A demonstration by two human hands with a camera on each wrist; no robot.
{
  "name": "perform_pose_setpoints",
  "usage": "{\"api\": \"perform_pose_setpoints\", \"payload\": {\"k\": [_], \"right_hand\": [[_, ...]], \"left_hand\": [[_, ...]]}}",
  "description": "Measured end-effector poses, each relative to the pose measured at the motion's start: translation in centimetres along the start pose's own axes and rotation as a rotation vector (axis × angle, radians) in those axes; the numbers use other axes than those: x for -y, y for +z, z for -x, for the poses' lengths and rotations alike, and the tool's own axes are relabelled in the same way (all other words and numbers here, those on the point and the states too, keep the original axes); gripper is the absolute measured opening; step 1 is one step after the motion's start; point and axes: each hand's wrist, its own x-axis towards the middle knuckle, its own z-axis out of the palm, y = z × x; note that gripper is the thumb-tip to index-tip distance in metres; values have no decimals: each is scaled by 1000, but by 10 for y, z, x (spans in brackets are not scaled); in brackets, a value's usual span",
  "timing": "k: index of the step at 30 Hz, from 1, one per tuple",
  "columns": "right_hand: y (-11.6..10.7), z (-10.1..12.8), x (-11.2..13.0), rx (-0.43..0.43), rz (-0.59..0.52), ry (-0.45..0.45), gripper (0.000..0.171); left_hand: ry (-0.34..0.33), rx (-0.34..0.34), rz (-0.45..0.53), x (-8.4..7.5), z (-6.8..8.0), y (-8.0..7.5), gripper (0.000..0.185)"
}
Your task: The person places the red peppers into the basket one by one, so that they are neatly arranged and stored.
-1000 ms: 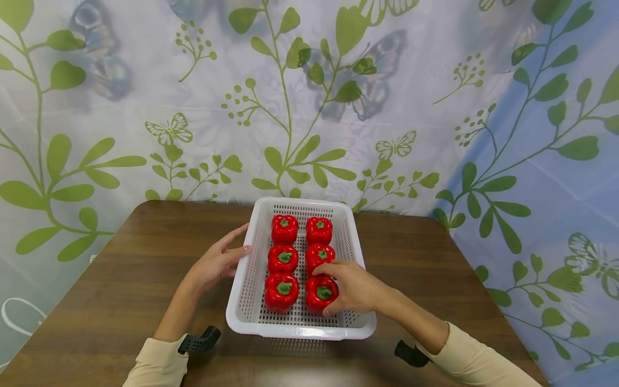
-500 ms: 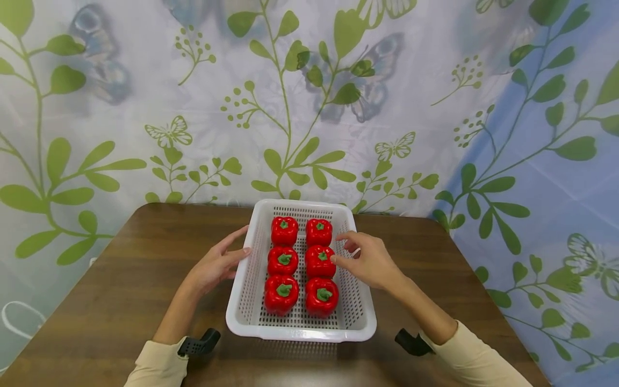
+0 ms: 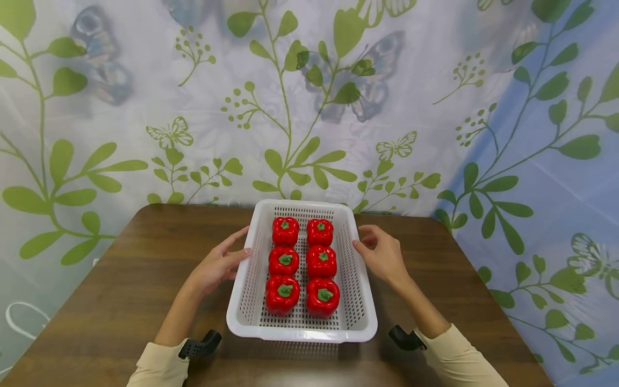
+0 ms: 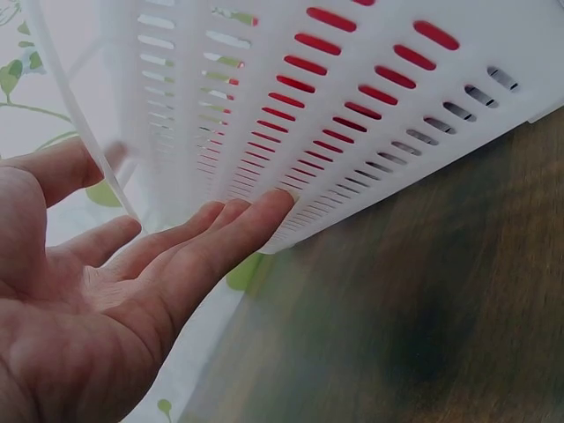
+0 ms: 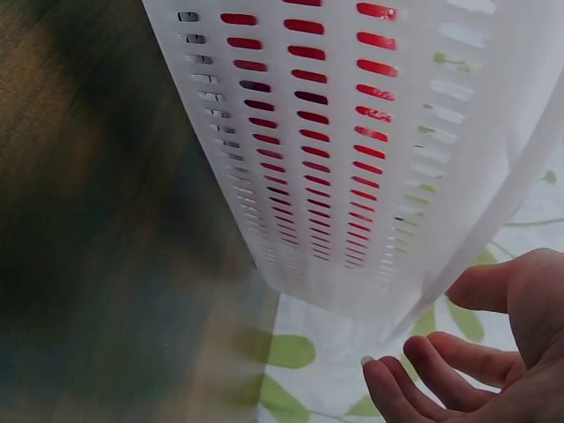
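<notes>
A white perforated basket stands on the brown table and holds several red bell peppers in two rows, green stems up. My left hand lies against the basket's left side. In the left wrist view its straight fingers touch the slotted wall. My right hand is at the basket's right rim, fingers loosely curled and holding nothing. In the right wrist view these fingers hang just beside the wall; contact cannot be made out.
The wooden table has rounded far corners and ends just behind the basket at a leaf-and-butterfly curtain. Black wrist mounts sit on my cream sleeves at the near edge.
My right hand let go of the front right pepper, lifted out of the basket and moved right to the outside of its right rim. The left hand has stayed put.
</notes>
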Motion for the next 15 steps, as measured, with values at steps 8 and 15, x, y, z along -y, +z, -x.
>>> {"api": "perform_pose_setpoints", "payload": {"k": [8,15], "right_hand": [[2,1,-10,16,-33,72,36],[-2,1,-17,4,-12,101,35]], "left_hand": [[-11,-12,-22,-3,3,2,69],[-37,-13,-61,-8,6,2,71]]}}
